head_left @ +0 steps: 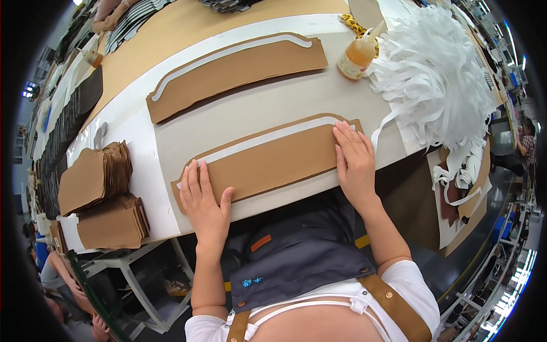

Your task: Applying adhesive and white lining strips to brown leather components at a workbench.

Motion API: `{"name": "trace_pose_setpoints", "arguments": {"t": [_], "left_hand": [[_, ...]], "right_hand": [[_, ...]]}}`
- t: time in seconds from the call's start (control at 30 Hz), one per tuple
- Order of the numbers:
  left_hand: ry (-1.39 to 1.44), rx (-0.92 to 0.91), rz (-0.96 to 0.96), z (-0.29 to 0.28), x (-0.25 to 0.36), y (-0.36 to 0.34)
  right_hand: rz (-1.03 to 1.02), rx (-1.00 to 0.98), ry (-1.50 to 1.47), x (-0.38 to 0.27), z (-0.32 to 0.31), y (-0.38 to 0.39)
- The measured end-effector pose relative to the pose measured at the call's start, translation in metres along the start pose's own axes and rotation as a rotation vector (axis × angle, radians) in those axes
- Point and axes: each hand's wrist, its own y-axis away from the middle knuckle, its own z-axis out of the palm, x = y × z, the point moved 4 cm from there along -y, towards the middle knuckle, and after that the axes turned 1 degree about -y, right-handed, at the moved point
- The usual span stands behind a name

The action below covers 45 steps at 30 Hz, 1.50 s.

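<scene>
A long brown panel (268,158) lies near the table's front edge, with a white tape strip (259,141) along its curved far edge. My left hand (202,199) rests flat on the panel's left end, fingertips on the tape. Flat on the right end is my right hand (354,157), its fingertips at the tape's other end. Both hands have their fingers stretched out and hold nothing. Farther back lies a stack of similar brown panels (239,74), the top one bearing a white strip along its far edge.
A glue bottle (354,58) with amber contents stands at the back right, beside a big heap of white tape (436,74). Stacked brown pieces (91,176) occupy the left end of the table. At the far left, another person's arm (111,17) rests by striped pieces.
</scene>
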Motion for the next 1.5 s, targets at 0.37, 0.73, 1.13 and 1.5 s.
{"name": "trace_pose_setpoints", "arguments": {"t": [0.37, 0.73, 1.13, 1.5], "left_hand": [[-0.049, -0.033, -0.053, -0.011, -0.033, 0.036], [-0.006, 0.065, -0.121, -0.015, -0.042, 0.040], [0.154, 0.184, -0.226, -0.030, -0.068, 0.037], [0.194, 0.153, -0.313, -0.040, -0.071, 0.035]], "right_hand": [[-0.053, -0.090, -0.249, 0.008, -0.028, -0.004], [-0.193, -0.512, -0.405, -0.002, -0.019, -0.040], [-0.244, -0.417, -0.491, -0.006, -0.025, -0.033], [0.003, -0.259, -0.487, 0.025, -0.036, -0.030]]}}
